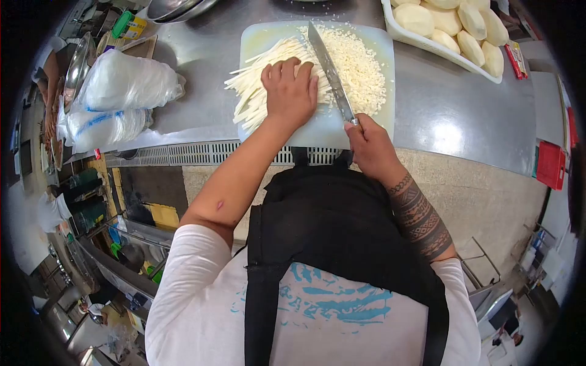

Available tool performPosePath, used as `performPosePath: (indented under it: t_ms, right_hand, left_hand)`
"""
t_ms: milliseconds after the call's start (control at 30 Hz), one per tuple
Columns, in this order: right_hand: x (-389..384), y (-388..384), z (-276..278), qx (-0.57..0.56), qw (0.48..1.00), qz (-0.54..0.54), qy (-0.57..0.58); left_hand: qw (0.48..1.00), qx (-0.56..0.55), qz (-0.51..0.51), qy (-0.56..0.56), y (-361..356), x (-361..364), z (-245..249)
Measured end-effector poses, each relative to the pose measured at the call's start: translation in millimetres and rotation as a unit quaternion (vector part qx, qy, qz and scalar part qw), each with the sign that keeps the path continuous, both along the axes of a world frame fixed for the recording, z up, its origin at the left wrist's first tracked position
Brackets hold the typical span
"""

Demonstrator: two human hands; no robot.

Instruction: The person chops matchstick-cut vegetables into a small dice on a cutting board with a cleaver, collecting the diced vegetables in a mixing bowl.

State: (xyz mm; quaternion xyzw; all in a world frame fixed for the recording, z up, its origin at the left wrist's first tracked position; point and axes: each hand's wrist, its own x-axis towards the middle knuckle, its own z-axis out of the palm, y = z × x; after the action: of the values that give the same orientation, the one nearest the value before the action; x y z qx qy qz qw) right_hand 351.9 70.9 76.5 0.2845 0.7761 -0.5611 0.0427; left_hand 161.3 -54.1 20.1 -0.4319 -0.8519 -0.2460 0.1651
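Observation:
My left hand [290, 96] rests over a pile of pale cut sticks [249, 88] that look like potato, its fingers curled down onto them. In my right hand [371, 148] is the handle of a large kitchen knife [330, 68]. The blade points away from me, between the sticks on the left and a heap of small diced pieces [361, 67] on the right. Both piles lie on a white cutting board [323, 133]. The blade's lower edge is hard to make out among the pieces.
A white bin [445, 57] of whole peeled potatoes [473, 21] stands at the back right, beside a red packet [516, 60]. Clear plastic bags [125, 85] sit left on the steel table [455, 110]. Metal bowls [177, 9] are behind; another person's arm [50, 91] shows far left.

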Motion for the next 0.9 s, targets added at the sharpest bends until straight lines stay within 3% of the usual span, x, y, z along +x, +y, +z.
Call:
performPosePath:
  t_ms: [100,167,267,400,467,567,633,767,900]
  right_hand:
    - [-0.7,0.5,13.3,0.017,0.999,0.003,-0.038]
    - [7.6,-1.9,35.3,0.088,0.995,0.040,0.000]
    - [24.3,-12.0,67.4,0.072,0.997,0.033,0.007]
    - [3.6,-10.7,23.3,0.094,0.994,0.026,0.039]
    - [-19.5,-3.9,-0.7,0.114,0.992,0.052,-0.027]
    - [-1.0,-11.9,57.0,0.063,0.997,0.035,-0.007]
    - [4.3,-19.5,51.5,0.072,0.997,0.020,0.015]
    - [-23.6,-14.9,-7.7,0.113,0.993,0.024,-0.013]
    - [2.1,-24.5,63.8,0.060,0.998,0.018,-0.024]
  left_hand:
    - [0.999,-0.042,-0.013,-0.005,9.3,-15.4,-18.9]
    - [0.996,-0.086,-0.019,0.012,12.1,-15.1,-15.7]
    - [0.995,-0.088,-0.020,0.028,12.5,-16.0,-19.7]
    - [0.996,-0.079,-0.022,0.024,13.1,-13.9,-16.5]
    - [0.995,-0.096,-0.018,0.006,12.1,-14.1,-14.9]
    - [0.997,-0.064,-0.024,0.047,12.6,-17.9,-22.4]
    - [0.997,-0.058,-0.023,0.044,13.8,-19.3,-25.1]
    - [0.997,-0.074,-0.020,0.016,11.9,-16.1,-20.0]
    - [0.997,-0.068,-0.023,0.005,11.3,-17.3,-22.2]
